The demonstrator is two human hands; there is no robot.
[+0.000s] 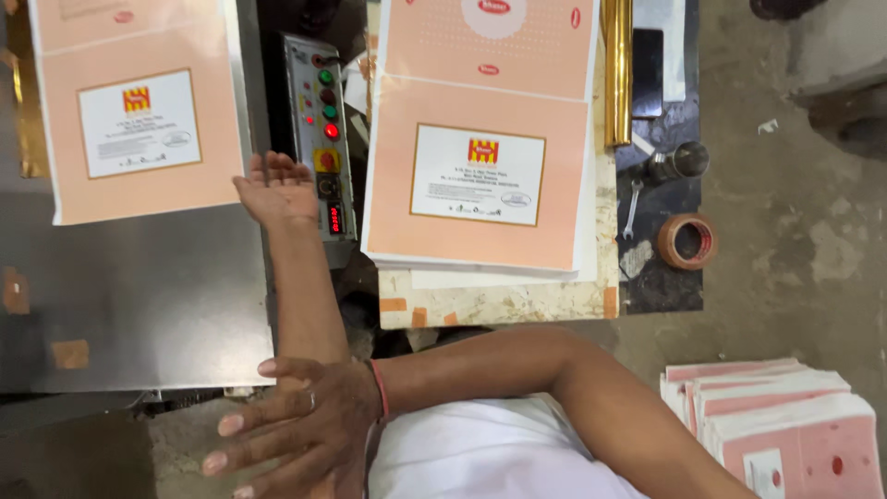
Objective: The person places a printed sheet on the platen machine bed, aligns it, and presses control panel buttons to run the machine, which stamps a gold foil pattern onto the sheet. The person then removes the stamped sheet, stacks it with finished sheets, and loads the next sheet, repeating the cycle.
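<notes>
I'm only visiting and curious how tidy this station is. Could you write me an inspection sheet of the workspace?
Surface: grey metal table with taped patches; worn wooden board to its right.
Job's things: peach sheet on the table; sheet stack on the board; button panel between them.
Clutter: gold foil roll, spanner, metal cup and tape roll right of the board.
Hands: left hand open at the sheet's corner, beside the panel; right hand flat on the left arm, holding nothing.
Cables: nothing seen.
Surroundings: stained concrete floor; pink card pile lower right.
</notes>
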